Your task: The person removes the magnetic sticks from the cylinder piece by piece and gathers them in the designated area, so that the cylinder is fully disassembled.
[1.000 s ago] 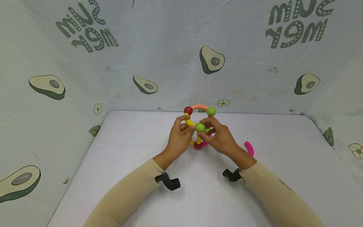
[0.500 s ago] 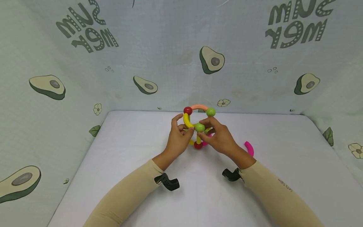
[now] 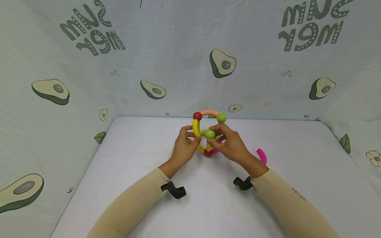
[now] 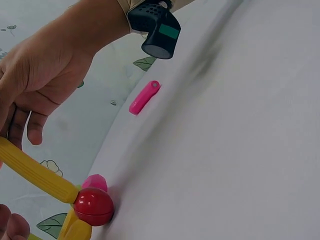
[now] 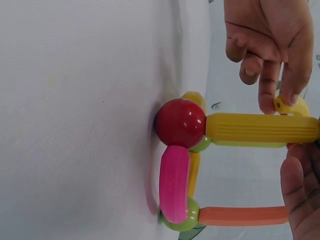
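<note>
In the head view my left hand (image 3: 183, 145) pinches a curved yellow piece (image 3: 195, 128), which stands nearly upright below a red ball (image 3: 197, 116). My right hand (image 3: 233, 143) grips the frame of balls and rods around the near green ball (image 3: 209, 134), thumb at its lower side. A straight yellow rod runs down from that ball to a lower red ball (image 3: 208, 152). In the right wrist view my left fingers hold the curved yellow piece (image 5: 296, 106) beside the straight yellow rod (image 5: 260, 128). Whether the curved piece touches the upper red ball cannot be told.
A loose pink curved piece (image 3: 262, 156) lies on the white table (image 3: 208, 205), just beyond my right wrist. An orange rod (image 3: 209, 112) bridges the frame's top to another green ball (image 3: 221, 117). A patterned cloth hangs behind the table.
My left hand has moved slightly down and to the left. The curved yellow piece in it has turned from a slant toward the near green ball to nearly upright. My right hand has barely moved.
</note>
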Demonstrator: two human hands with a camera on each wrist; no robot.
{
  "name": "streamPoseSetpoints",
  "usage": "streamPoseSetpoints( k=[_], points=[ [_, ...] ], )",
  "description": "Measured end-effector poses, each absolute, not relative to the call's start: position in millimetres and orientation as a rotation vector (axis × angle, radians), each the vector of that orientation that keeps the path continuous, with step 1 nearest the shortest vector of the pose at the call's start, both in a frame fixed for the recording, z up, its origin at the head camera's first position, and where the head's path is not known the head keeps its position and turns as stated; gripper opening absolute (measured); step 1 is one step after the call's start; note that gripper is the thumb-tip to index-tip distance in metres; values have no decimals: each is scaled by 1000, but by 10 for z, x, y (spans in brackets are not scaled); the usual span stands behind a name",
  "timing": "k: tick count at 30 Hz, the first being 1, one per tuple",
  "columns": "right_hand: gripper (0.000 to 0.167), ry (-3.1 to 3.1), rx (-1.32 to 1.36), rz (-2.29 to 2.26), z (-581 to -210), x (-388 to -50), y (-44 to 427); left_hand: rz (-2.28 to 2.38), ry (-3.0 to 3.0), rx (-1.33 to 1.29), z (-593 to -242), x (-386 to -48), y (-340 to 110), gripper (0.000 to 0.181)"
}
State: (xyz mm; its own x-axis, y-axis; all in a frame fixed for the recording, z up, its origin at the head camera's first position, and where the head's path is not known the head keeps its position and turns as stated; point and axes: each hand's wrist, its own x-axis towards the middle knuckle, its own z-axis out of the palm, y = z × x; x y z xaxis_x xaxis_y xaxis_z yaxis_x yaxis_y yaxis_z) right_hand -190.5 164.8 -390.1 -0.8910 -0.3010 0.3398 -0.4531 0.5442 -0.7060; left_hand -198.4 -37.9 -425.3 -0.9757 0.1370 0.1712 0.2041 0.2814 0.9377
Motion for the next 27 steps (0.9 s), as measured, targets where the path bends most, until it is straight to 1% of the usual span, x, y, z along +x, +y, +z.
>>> streamPoseSetpoints(
  k=[9,13,17,23,25,27],
  points=[
    [41,-2595,653,1285,-3890,-1897,1650,-1678,-2500,-335,-4332,-2036,-446,35],
    [41,-2596,655,1286,-3897,-1905,1649,-1652,-2512,-310,-4347,-2050,-476,31],
    [40,-2597,657,1280,-3901,-1912,1645,-1660,-2510,-311,-4336,-2047,-492,34],
    [42,-2597,650,1285,-3898,-1895,1636,-1637,-2429,-266,-4308,-1977,-453,54],
    [42,-2597,643,1287,-3902,-1893,1637,-1607,-2371,-284,-4307,-1931,-430,54],
    [43,-2598,636,1287,-3905,-1891,1636,-1560,-2320,-347,-4304,-1878,-407,49]
  ],
)
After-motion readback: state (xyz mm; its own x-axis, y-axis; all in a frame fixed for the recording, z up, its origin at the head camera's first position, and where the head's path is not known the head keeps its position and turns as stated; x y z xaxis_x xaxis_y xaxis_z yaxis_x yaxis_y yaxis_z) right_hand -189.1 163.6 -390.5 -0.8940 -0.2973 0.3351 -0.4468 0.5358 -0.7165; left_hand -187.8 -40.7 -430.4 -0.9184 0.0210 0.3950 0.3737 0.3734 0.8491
